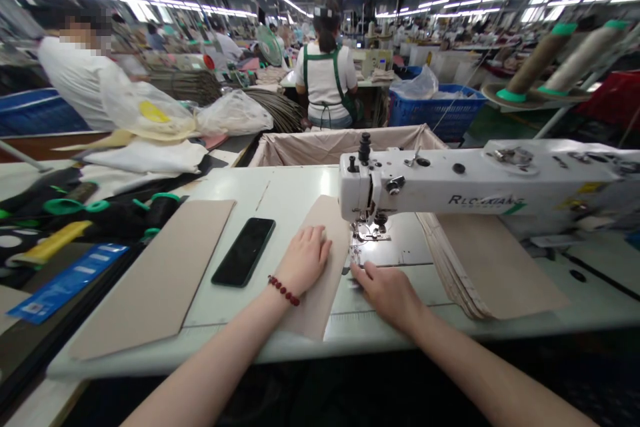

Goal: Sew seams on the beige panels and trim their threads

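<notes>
My left hand [306,259], with a dark red bead bracelet [284,290] at the wrist, lies flat on a beige fabric piece [313,313], its fingers stretched forward and slightly curled. This piece lies left of the needle area of a white sewing machine [420,183]. Just in front of the presser foot [369,235], my right hand [387,293] is closed, thumb and forefinger drawn together by the fabric's right edge. What sits between those fingertips is too small to make out. A black phone [244,252] rests on the table left of my left hand.
A beige panel stack [160,273] lies at the table's left; more folded beige panels [495,267] sit under the machine arm. Thread spools [163,207] and a blue packet [67,282] are far left. Beyond the table stands a cloth-lined bin [300,147]. A person [325,73] sits ahead.
</notes>
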Demonstrator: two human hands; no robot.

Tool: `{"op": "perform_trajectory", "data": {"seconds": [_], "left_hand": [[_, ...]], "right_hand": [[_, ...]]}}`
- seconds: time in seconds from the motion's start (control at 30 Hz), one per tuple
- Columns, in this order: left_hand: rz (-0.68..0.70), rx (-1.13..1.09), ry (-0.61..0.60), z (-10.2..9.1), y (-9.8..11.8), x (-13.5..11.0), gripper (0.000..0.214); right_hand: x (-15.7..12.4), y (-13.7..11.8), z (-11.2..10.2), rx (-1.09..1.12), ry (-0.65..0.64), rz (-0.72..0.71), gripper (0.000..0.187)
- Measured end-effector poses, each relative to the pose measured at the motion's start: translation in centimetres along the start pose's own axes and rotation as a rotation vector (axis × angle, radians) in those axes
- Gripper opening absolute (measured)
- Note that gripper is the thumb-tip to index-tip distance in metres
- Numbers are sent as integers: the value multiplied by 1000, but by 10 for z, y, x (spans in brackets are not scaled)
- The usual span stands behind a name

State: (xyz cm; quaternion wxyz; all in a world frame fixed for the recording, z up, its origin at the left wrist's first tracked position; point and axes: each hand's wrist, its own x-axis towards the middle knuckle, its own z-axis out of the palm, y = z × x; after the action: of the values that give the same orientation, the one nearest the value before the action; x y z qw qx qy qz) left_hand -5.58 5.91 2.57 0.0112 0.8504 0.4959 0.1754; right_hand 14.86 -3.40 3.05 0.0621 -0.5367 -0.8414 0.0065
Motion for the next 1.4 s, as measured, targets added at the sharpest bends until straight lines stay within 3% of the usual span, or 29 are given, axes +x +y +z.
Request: {"op": "perform_trajectory", "data": {"seconds": [0.13,0.2,0.33,0.43,0.6,0.93,1.07,1.23,1.3,1.4], "left_hand": [[-2,29,-11,3,-6,-33,60],[-1,41,-45,-3,-5,-64,61],[67,73,-215,-27,8,-124,69],[164,68,-293,-37,23,-143,65],[268,6,-284,-35,40,-137,57],[303,26,-314,-30,39,-134,57],[276,12,-329,-36,46,-133,62],[196,-19,-264,-28,90,-138,100],[193,-46,-248,-21,108,-139,93],[217,-152,-285,-30,118,-134,58]], "right_hand": [[-52,-36,-10,130,-37,-308,30],[-79,-42,-13,286,-40,-294,26],[-122,-32,-10,653,-45,225,16],[-142,-22,-2,809,-32,532,21],[-157,-22,8,812,-44,653,22],[-153,-32,25,667,10,609,23],[-152,-31,26,865,73,677,25],[-129,-40,11,1270,102,692,27],[-117,-46,0,1341,130,677,28],[-108,-50,-19,1356,161,609,28]]}}
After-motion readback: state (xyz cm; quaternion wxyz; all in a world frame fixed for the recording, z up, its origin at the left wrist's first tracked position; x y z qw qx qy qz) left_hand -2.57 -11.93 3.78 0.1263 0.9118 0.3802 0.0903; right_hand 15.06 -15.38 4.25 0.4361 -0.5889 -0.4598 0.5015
